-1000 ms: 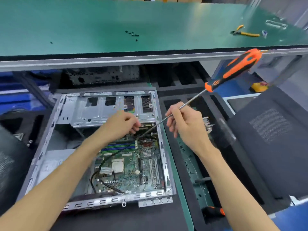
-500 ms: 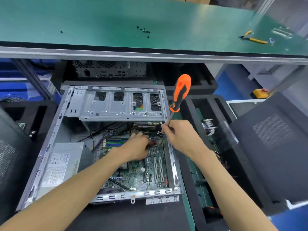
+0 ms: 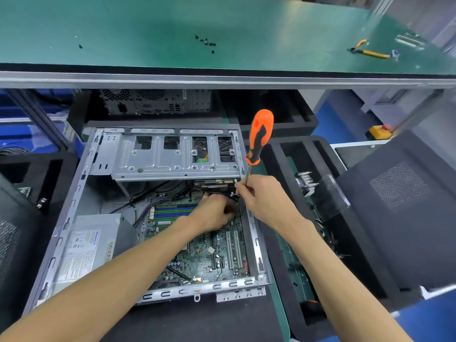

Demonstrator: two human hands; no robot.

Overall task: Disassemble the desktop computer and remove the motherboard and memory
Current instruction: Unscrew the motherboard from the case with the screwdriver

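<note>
A: Motherboard [image 3: 197,253] is seated flat in the open desktop case [image 3: 254,233], which lies on its side below the green bench [image 3: 148,33]. Memory sticks [image 3: 172,212] sit in their slots at the board's far left, not pulled yet.

B: Hands?

A: Right hand [image 3: 265,201] is curled round the metal shaft of the screwdriver [image 3: 259,137], orange handle sticking up, tip down near the case's far right corner. Left hand [image 3: 213,213] is down on the board by that corner, fingers bent. Whether it pinches a cable or a screw, can't tell, it's blurred.

B: Risks?

A: Gripping the shaft instead of the handle gives poor control, I'd say. The tip could skid off a screw head and gouge the board, or jab the left fingers right beside it. A freed screw could drop among the components.

B: Anything else?

A: Cables [image 3: 145,206] run from the power supply [image 3: 91,245] onto the board. Lifting with those plugged in would strain the connectors. The drive cage [image 3: 172,156] overhangs the far edge, so the board may snag there.
</note>
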